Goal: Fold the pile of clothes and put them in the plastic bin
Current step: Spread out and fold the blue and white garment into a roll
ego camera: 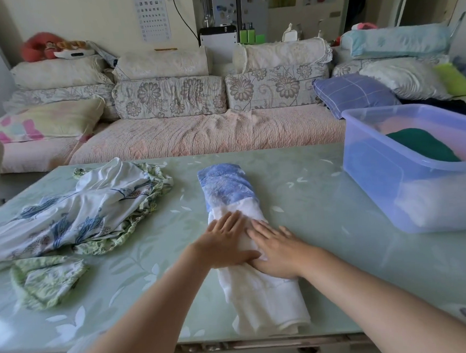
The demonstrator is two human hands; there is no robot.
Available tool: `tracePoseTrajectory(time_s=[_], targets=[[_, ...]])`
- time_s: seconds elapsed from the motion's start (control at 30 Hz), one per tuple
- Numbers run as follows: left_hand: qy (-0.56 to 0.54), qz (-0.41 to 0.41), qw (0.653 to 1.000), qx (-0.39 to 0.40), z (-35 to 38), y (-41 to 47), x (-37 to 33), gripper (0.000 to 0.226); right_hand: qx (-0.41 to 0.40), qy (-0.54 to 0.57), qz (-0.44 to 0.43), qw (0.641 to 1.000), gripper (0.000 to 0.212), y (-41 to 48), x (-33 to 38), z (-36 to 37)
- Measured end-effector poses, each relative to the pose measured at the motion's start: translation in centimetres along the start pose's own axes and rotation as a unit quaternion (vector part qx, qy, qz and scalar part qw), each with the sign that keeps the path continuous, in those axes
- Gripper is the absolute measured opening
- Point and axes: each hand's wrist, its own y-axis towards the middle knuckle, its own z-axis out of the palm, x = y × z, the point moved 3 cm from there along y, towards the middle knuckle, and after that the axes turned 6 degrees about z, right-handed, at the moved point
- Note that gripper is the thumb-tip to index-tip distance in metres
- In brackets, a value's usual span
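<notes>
Folding step: left hand and right hand lie flat, fingers straight, pressing the long blue-and-white garment; next probably fold it shorter for the plastic bin

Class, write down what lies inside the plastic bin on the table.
In the plastic bin, a dark green garment lies on top; a white cloth shows dimly through the front wall. Whatever lies beneath the green garment is covered.

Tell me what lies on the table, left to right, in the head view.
Flowery clothes pile → long blue-and-white folded garment, left hand and right hand flat on it → plastic bin holding clothes.
</notes>
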Motion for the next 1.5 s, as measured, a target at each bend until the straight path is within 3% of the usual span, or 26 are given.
tracePoseTrajectory(time_s=[0.1,0.27,0.37,0.43,0.57,0.7,0.77,0.83,0.9,1.0,1.07,1.13,1.23,1.33,1.4,1.5], targets=[[-0.015,-0.012,0.999,0.033,0.1,-1.6,0.5,0.127,0.026,-0.041,-0.003,0.999,0.099,-0.2,-0.1,0.4],[0.002,-0.001,1.000,0.026,-0.6,-3.3,0.2,0.118,-0.020,-0.018,-0.046,0.999,0.099,-1.2,0.5,-1.0],[0.004,0.039,0.999,0.008,-1.1,-4.7,-0.2,0.115,0.023,-0.003,-0.053,0.998,0.091,-1.7,0.6,0.0],[-0.011,0.039,0.998,0.045,-0.5,-5.9,-0.4,0.118,0.027,-0.004,-0.047,0.999,0.087,-2.0,0.6,0.8],[-0.036,-0.014,0.995,0.096,-0.7,-7.5,-0.5,0.097,-0.043,0.009,-0.057,0.997,0.077,-2.2,0.4,0.8],[-0.068,0.088,0.990,-0.082,-2.8,-8.6,-2.3,0.066,-0.117,0.040,-0.112,0.986,0.070,-3.4,0.1,0.0],[-0.153,0.095,0.979,-0.097,-3.5,-9.5,-3.2,0.052,-0.172,0.050,-0.168,0.969,0.050,-4.1,-0.1,-0.2],[-0.200,0.105,0.974,-0.032,-3.2,-10.3,-3.6,0.055,-0.236,0.057,-0.220,0.945,0.032,-5.1,-0.4,-0.4],[-0.142,0.156,0.978,0.001,-2.5,-11.0,-3.4,0.080,-0.265,0.051,-0.254,0.929,0.027,-5.9,-0.9,-0.2],[-0.057,0.201,0.978,0.009,-1.5,-11.3,-2.9,0.107,-0.222,0.007,-0.296,0.929,0.036,-6.8,-1.7,0.7],[-0.069,0.201,0.977,-0.004,-1.0,-11.2,-3.0,0.100,-0.138,0.024,-0.265,0.954,0.054,-7.2,-2.5,1.2],[-0.108,0.199,0.973,-0.043,-1.1,-11.2,-3.0,0.076,-0.090,0.033,-0.234,0.968,0.069,-7.6,-2.8,1.5],[-0.161,0.143,0.974,-0.069,-2.0,-10.9,-2.9,0.052,-0.079,0.038,-0.226,0.970,0.073,-7.9,-2.5,1.6],[-0.249,-0.029,0.966,-0.066,-3.7,-9.9,-2.9,0.053,-0.099,0.125,-0.208,0.965,0.063,-8.2,-1.8,0.5],[-0.348,-0.156,0.922,-0.074,-4.5,-9.1,-2.2,0.057,-0.088,0.196,-0.123,0.969,0.060,-7.4,-1.4,-0.3],[-0.441,-0.241,0.858,-0.106,-4.7,-7.6,-0.3,0.062,-0.128,0.317,-0.032,0.939,0.050,-5.2,-1.1,-1.3]])
